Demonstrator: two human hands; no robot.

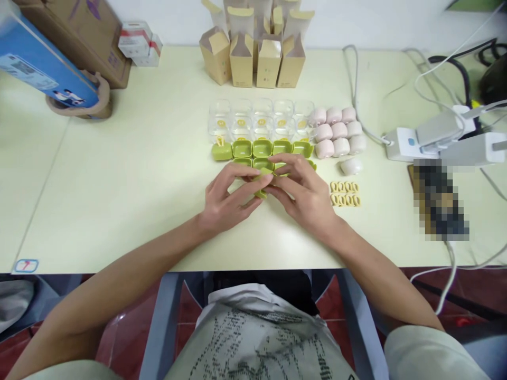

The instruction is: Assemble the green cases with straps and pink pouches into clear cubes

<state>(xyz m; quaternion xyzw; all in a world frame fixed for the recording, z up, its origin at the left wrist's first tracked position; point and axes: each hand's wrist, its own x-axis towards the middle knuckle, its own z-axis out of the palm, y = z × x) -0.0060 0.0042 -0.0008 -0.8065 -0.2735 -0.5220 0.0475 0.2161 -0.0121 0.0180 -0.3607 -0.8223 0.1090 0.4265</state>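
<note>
Both my hands meet over the front of the table, closed on a small green plastic piece (260, 194). My left hand (225, 203) pinches it from the left, and my right hand (311, 198) has its fingers on the right side. The fingers hide most of its shape. Just beyond are rows of green plastic cups (262, 148), partly covered by my right fingers. At their left end lies a green piece with a yellow loop (222, 152). Clear plastic cups (261, 110) with yellow marks stand behind. Yellow ring-shaped parts (345, 194) lie right of my right hand.
Pale pink and white rounded caps (339, 131) sit in rows on the right, with one white cap (351, 167) apart. Open cardboard boxes (269, 66) stand at the wall. Far right are a power strip (407, 143), cables and a blurred-out object (439, 200); a blue box (43, 58) leans left.
</note>
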